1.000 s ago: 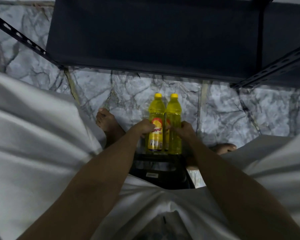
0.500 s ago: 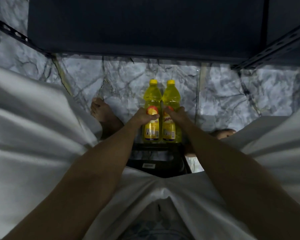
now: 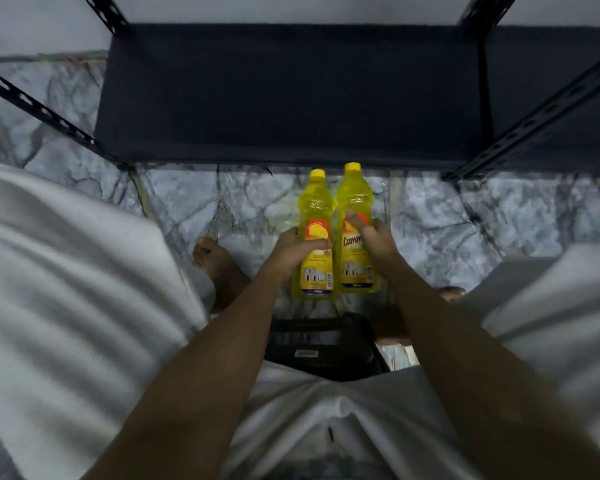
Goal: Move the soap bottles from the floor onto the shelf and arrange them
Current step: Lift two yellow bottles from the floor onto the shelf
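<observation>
Two yellow soap bottles with yellow caps and orange labels stand side by side in my hands, above the marble floor. My left hand (image 3: 297, 252) grips the left soap bottle (image 3: 315, 209) around its middle. My right hand (image 3: 369, 233) grips the right soap bottle (image 3: 354, 195) the same way. Both bottles are upright, their caps just short of the front edge of the dark shelf (image 3: 291, 98), which has nothing on it.
Black perforated shelf posts run at the left (image 3: 39, 110) and right (image 3: 541, 116). A black crate (image 3: 323, 348) sits on the floor between my bare feet (image 3: 215, 261). White cloth over my knees fills both sides.
Both bottles have risen off the crate and moved forward toward the shelf edge, held in my hands. The camera has tilted up, showing more of the shelf.
</observation>
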`<move>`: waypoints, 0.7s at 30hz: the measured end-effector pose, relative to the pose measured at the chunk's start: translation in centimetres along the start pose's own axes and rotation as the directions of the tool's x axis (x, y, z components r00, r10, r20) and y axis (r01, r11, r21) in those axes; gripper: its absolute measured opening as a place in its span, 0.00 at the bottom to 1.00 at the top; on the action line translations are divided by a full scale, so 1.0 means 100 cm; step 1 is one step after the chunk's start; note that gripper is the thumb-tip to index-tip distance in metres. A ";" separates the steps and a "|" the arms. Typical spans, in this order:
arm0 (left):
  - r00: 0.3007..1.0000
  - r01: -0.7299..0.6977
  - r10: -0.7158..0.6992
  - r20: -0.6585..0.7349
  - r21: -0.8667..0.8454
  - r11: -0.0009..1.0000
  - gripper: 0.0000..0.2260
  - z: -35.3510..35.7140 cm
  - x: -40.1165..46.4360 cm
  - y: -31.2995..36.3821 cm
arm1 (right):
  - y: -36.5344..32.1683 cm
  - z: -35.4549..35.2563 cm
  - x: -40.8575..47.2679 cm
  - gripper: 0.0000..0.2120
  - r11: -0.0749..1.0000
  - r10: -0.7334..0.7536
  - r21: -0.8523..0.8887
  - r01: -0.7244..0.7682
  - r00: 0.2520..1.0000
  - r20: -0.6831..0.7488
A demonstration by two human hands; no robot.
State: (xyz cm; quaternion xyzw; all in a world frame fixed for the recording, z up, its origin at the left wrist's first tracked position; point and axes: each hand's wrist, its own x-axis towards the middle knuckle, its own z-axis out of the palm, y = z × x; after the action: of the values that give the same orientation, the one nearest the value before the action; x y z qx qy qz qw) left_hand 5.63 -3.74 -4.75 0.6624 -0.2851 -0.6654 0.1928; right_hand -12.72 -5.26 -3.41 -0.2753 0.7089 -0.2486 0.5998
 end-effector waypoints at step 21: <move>0.489 -0.867 0.843 -0.223 -0.019 0.498 0.19 0.007 -0.250 0.229 | -0.226 -0.052 -0.249 0.15 0.538 -0.803 0.148 0.830 0.558 -0.209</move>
State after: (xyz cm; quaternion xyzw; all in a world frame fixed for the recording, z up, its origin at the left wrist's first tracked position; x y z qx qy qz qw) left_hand 3.32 -5.30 29.03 0.4774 -0.5139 -0.4340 0.5653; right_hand -12.56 -4.42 30.59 -0.4882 0.4979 -0.5952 0.3994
